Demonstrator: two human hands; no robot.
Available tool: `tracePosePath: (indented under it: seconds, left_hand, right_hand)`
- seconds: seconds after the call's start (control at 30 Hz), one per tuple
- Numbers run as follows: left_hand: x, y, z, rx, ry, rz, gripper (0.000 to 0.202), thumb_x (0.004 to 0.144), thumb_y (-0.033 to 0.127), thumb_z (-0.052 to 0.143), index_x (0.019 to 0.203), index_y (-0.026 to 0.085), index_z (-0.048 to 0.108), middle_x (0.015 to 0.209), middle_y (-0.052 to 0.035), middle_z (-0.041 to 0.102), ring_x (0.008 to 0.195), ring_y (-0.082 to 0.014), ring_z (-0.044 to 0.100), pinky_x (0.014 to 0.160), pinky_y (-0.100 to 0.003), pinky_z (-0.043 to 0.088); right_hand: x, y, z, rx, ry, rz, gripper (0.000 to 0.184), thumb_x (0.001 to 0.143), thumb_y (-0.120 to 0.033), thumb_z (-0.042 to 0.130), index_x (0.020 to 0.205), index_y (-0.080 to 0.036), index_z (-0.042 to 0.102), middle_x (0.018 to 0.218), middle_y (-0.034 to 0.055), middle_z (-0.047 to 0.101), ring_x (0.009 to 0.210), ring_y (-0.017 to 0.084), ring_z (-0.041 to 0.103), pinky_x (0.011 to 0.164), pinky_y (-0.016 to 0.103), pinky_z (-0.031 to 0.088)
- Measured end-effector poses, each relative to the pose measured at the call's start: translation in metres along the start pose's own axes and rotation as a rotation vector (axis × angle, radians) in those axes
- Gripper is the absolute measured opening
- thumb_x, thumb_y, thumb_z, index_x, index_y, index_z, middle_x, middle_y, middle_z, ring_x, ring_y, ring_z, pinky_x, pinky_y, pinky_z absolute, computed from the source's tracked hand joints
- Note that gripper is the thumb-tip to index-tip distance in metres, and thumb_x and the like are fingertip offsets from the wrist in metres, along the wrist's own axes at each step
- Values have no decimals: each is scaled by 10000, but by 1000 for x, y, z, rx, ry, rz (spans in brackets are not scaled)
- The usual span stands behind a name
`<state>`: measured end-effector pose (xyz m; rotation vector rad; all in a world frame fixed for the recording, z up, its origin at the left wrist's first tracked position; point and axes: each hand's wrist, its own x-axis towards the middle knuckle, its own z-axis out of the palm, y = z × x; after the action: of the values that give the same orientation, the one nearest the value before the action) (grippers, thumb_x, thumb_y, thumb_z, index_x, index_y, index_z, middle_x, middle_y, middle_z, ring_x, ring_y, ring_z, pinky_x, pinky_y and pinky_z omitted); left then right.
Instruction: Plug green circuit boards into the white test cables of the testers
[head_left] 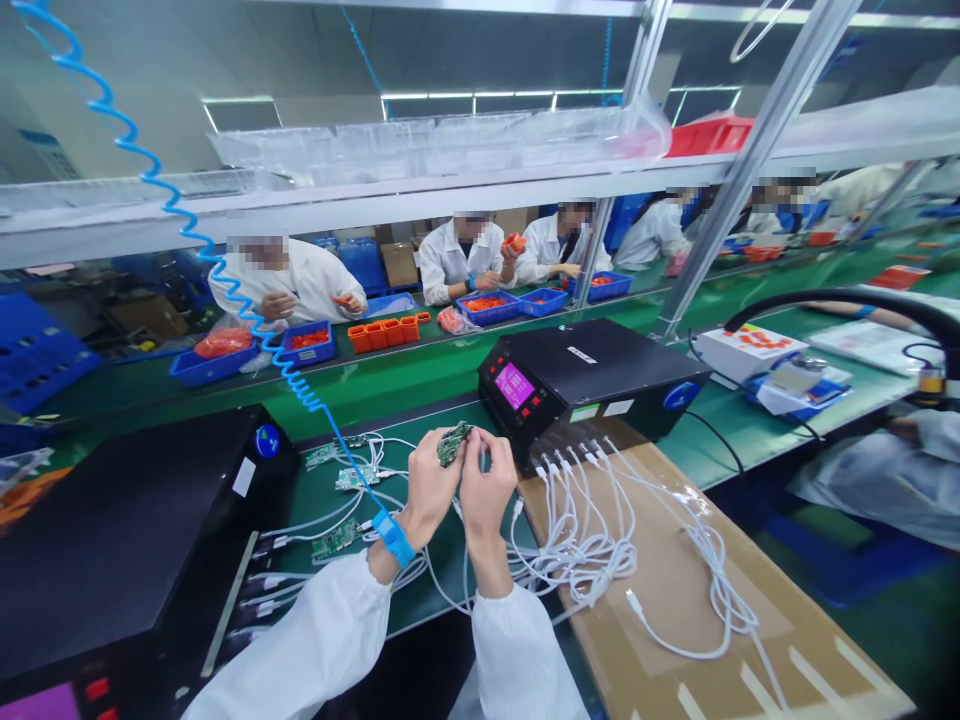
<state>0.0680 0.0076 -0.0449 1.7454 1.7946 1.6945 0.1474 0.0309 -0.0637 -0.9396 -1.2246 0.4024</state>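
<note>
Both my hands are raised together over the green mat, holding one small green circuit board [453, 443] between them. My left hand [427, 485] grips its left side with curled fingers; a blue wrist strap [393, 537] with a coiled blue cord [225, 280] sits on that wrist. My right hand [486, 485] pinches the board's right side. More green circuit boards [357, 477] lie on the mat to the left, with white cables plugged into them.
A black tester box [592, 378] with a pink screen stands behind my hands, another black box [127, 540] at left. A bundle of white cables [592, 545] lies on a cardboard sheet [712, 640]. Across the green belt, people in white coats handle orange parts in blue trays [489, 306].
</note>
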Motion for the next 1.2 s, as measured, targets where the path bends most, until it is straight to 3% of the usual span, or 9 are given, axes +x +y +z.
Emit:
tracePosePath:
  seconds: [0.27,0.57,0.73,0.83,0.93,1.03,1.1,1.2]
  left_hand:
    - [5,-9,-1,-64,-1,-86,115,928,284,717,988,190,744,929,-38,776,825,-175,731,753,-257,536]
    - [3,-5,-2,14,3,-116,108,901,286,733,932,183,742,886,-53,781,778,-191,732,702,-266,529]
    - [5,-12,-2,-51,7,-115,159,909,332,731,949,179,752,949,-63,795,815,-195,742,739,-275,544]
    - [10,-18,-4,-107,5,-154,181,876,330,758,968,174,755,968,-66,800,832,-201,747,762,-284,554]
    - [16,-19,-5,-120,36,-211,235,847,364,785,959,161,744,943,-74,800,827,-208,746,771,-297,562]
    - [20,-15,-7,-114,72,-236,276,813,381,818,939,151,732,902,-71,796,778,-197,731,747,-294,561]
    - [21,-13,-7,-115,76,-242,270,800,371,828,918,151,726,877,-64,791,749,-186,719,731,-287,556]
    - [18,-10,-7,-108,49,-253,261,796,362,834,913,157,722,874,-59,791,743,-184,719,721,-283,553]
  right_hand:
    - [-2,6,4,61,-44,110,269,1023,-393,584,1006,-160,716,908,59,694,815,175,667,771,296,524]
    - [-3,4,6,29,-9,60,283,1038,-389,544,947,-171,699,838,34,633,768,167,611,743,298,491]
    - [0,4,9,55,-91,101,283,1036,-404,531,942,-183,681,886,50,663,812,179,632,773,312,510]
    - [-7,7,8,86,-117,152,285,1014,-429,549,1117,-180,644,981,74,676,907,201,663,875,356,541]
    - [-26,14,3,47,-127,227,458,976,-442,569,1330,-154,530,1082,122,669,997,243,680,948,427,553]
    - [-47,19,-2,-60,-274,301,595,927,-396,596,1438,-130,448,1088,154,706,1001,292,709,894,456,572]
    - [-55,19,-4,-103,-377,347,650,910,-341,603,1487,-117,407,1018,138,744,938,305,739,825,434,579]
    - [-55,17,-5,-86,-424,392,666,941,-291,550,1545,-105,341,894,88,771,805,286,760,751,388,567]
